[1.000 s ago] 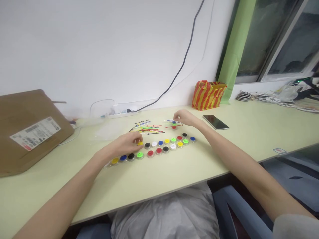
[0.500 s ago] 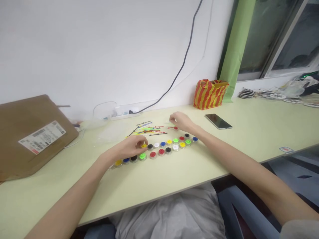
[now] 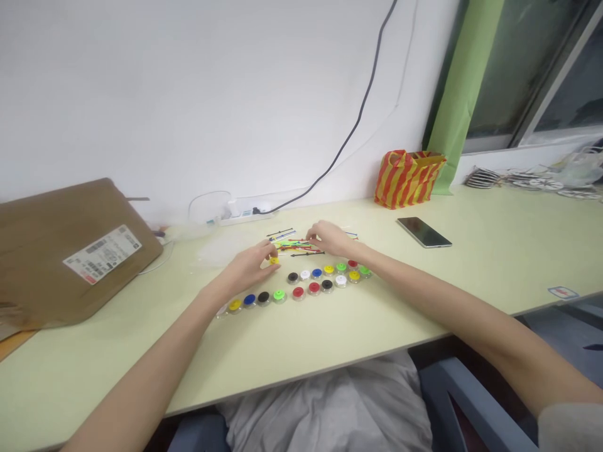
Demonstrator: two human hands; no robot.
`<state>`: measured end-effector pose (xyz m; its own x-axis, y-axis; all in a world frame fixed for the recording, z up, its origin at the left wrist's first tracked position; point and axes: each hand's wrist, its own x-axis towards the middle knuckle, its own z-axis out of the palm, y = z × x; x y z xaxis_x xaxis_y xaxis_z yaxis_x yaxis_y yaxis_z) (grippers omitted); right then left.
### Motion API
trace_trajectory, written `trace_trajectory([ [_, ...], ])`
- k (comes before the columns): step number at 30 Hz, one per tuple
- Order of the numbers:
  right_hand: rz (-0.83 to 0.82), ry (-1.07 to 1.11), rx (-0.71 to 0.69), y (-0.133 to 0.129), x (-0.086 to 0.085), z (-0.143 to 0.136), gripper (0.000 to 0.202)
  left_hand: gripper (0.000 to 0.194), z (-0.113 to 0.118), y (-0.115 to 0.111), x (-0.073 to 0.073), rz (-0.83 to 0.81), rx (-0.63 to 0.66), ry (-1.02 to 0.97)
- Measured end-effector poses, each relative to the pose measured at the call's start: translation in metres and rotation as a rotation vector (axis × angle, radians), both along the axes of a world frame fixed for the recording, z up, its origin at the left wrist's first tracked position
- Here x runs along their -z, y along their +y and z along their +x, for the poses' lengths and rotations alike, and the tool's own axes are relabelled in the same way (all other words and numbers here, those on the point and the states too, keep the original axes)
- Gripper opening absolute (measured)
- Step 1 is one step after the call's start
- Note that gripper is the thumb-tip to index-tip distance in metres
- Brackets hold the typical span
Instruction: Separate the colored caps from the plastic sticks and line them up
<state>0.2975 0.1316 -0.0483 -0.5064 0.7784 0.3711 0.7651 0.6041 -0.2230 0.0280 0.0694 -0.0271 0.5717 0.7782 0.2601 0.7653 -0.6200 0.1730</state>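
Note:
My left hand pinches a small round piece with a yellow top, lifted just behind the front rows. Over the right end of a loose pile of thin coloured arrows, my right hand has its thumb and fingers pressed together; what they hold, if anything, is hidden. Two rows of round clear-based pieces with coloured tops cross the table, among them a black one, a red one and a green one. My right forearm covers part of the back row's right end.
A brown cardboard parcel lies at the left. Behind the arrows are clear plastic and a power strip with a black cable. A striped bag and a phone are at the right.
The yellow-topped piece has left the back row and moved up and back in my left hand. My right hand has shifted left towards the arrow pile. The view has turned slightly.

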Motion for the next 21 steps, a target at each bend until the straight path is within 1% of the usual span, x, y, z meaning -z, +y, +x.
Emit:
trace_trajectory([
  [4, -0.095, 0.005, -0.048, 0.018, 0.001, -0.026, 0.018, 0.017, -0.002, 0.002, -0.001, 0.048, -0.129, 0.012],
  [7, -0.086, -0.003, -0.1, 0.025, -0.001, -0.049, 0.018, 0.019, -0.004, 0.004, -0.001, 0.125, -0.221, -0.002],
  [10, -0.057, -0.044, -0.164, 0.027, -0.004, -0.071, 0.02, 0.018, -0.007, 0.007, 0.001, 0.163, -0.289, -0.063],
  [12, -0.039, -0.09, -0.204, 0.028, -0.006, -0.084, 0.022, 0.016, -0.009, 0.01, 0.002, 0.184, -0.3, -0.136],
  [15, -0.032, -0.153, -0.241, 0.029, -0.009, -0.099, 0.018, 0.018, -0.013, 0.014, 0.004, 0.23, -0.28, -0.257],
  [21, -0.04, -0.211, -0.214, 0.031, -0.01, -0.115, 0.015, 0.032, -0.014, 0.016, 0.005, 0.304, -0.216, -0.439],
])
